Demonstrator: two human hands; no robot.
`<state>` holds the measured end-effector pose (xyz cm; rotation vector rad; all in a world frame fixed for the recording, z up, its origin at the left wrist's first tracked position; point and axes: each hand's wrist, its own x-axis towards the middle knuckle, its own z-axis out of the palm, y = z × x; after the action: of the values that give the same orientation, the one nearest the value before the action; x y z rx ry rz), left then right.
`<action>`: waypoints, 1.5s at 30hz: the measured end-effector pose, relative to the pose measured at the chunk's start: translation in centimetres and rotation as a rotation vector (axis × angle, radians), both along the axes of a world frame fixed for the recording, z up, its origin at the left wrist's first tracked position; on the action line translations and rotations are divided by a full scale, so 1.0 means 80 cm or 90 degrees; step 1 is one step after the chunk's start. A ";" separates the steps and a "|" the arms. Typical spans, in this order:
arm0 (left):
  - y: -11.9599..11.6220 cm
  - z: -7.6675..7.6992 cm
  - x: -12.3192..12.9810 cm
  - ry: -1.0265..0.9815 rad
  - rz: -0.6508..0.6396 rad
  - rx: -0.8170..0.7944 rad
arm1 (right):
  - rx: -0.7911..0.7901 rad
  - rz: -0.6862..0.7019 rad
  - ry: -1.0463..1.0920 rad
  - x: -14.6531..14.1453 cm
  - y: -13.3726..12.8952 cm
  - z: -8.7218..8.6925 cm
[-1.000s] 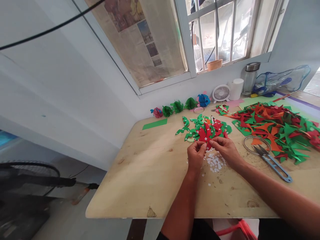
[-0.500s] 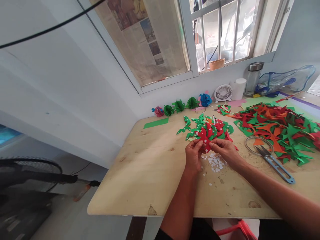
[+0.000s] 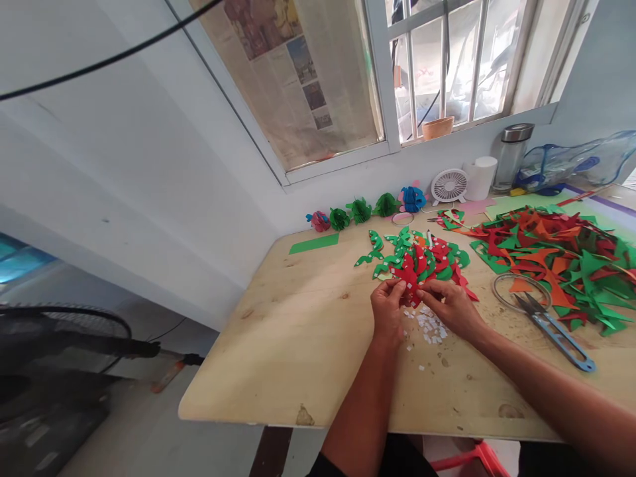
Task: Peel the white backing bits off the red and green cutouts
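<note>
My left hand (image 3: pixel 388 307) pinches a red paper cutout (image 3: pixel 411 286) dotted with small white squares. At the cutout's right edge, my right hand (image 3: pixel 453 306) has thumb and forefinger pressed together on the paper; whether a white square sits between them is too small to see. Just beyond lie green paper cutouts (image 3: pixel 401 246) and more red cutouts (image 3: pixel 440 248), many also bearing white squares. Loose white squares (image 3: pixel 431 326) are scattered on the wooden table (image 3: pixel 268 344) below my hands.
Blue thread snips (image 3: pixel 561 338) and a clear tape roll (image 3: pixel 497 295) lie to the right, beside a heap of red, green and orange paper scraps (image 3: pixel 551 255). Along the wall stand folded paper figures (image 3: pixel 360 210), a small white fan (image 3: pixel 449 186) and a glass bottle (image 3: pixel 509 162).
The view has shifted slightly, moving the scene a little to the right. My right fingers have curled in more at the red cutout's edge; my left hand keeps its grip.
</note>
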<state>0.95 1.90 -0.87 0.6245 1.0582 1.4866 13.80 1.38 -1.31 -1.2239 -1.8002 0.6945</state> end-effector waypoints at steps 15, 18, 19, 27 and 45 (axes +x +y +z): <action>0.001 0.005 -0.008 -0.073 0.058 -0.017 | -0.049 0.050 -0.012 -0.001 0.002 -0.003; -0.001 0.008 -0.008 -0.058 0.071 -0.018 | -0.061 0.045 -0.006 -0.002 0.002 -0.003; -0.001 0.009 -0.008 -0.054 0.071 -0.017 | -0.065 0.046 -0.005 -0.002 0.001 -0.003; 0.000 0.005 -0.010 -0.041 0.075 0.017 | -0.103 0.059 0.031 -0.004 0.000 -0.002; -0.010 0.006 0.000 0.115 -0.229 0.007 | -0.219 -0.059 0.382 0.001 0.000 0.019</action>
<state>0.98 1.12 -0.40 0.9192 1.0125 1.1394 13.89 1.41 0.25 -1.1430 -1.1511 1.2057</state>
